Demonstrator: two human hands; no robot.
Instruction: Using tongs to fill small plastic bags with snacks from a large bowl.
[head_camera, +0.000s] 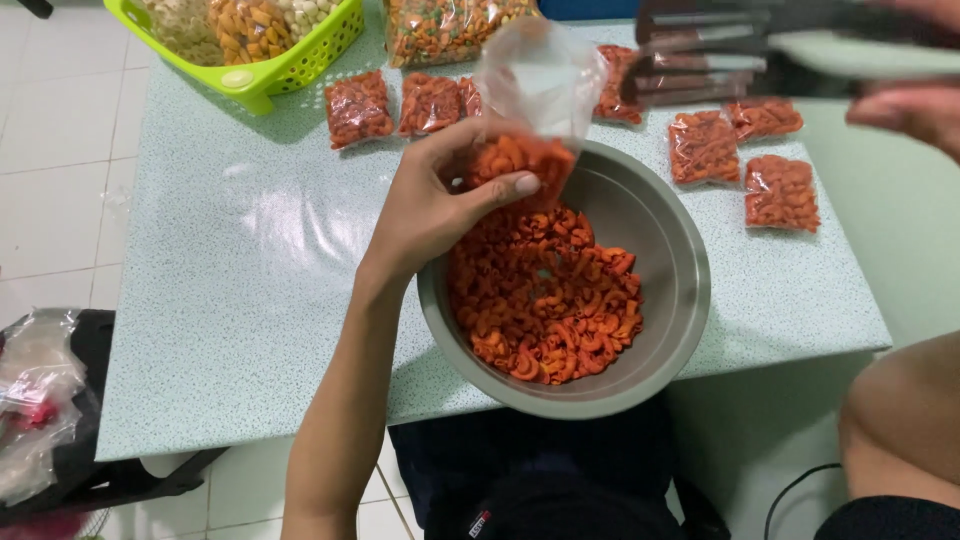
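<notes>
My left hand (430, 205) pinches a clear plastic bag (535, 95) by its lower part, over the rim of a grey metal bowl (672, 250). The bag is open at the top and holds a small load of orange curled macaroni snacks. The bowl stands at the table's near edge, roughly half full of the same snacks (545, 295). My right hand (910, 105) is blurred at the upper right, its fingers around a pale green flat handle (865, 52) of a dark device (700, 55).
Several sealed small bags of orange snacks (780, 192) lie along the far side of the speckled pale green table (240, 290). A lime green basket (270, 70) with larger snack bags stands at the back left. Crumpled plastic (35, 400) lies on a dark stool at lower left.
</notes>
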